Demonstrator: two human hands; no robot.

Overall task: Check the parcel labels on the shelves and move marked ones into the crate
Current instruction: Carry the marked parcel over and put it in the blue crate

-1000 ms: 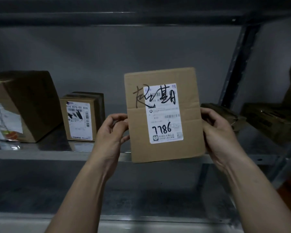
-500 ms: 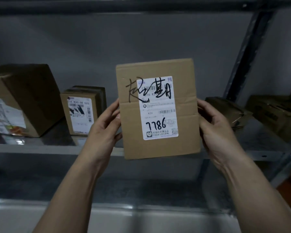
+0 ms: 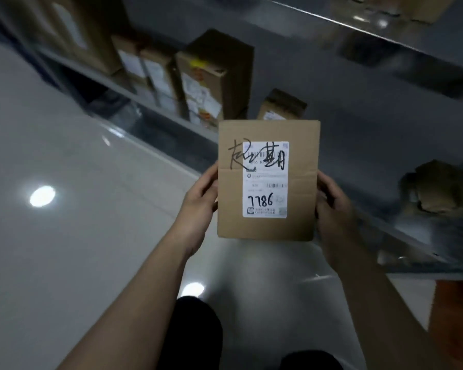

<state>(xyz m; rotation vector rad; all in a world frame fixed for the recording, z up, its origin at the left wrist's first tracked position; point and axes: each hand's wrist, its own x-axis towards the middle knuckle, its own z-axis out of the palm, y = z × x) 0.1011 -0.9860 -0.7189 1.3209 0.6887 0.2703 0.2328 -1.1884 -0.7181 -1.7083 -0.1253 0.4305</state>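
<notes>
Cardboard parcel [image 3: 231, 209] centre frame, marker-scrawled label [image 3: 265, 182] facing camera, side edges clamped by curled fingers of left hand [image 3: 198, 206] and right hand [image 3: 334, 212]. Swung away from shelf [image 3: 134, 95], now over pale floor [image 3: 64, 249]. Probably crate-bound; no crate visible.

Parcel [image 3: 300, 156] between left hand [image 3: 198, 206], right hand [image 3: 334, 212] (above floor [image 3: 64, 236]); shelved boxes [image 3: 206, 84] behind.

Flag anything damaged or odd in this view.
The flat brown cardboard parcel has black marker scrawled across its white label onto bare cardboard. On the grey metal shelf at right, a brown box looks crumpled, though blurred.
</notes>
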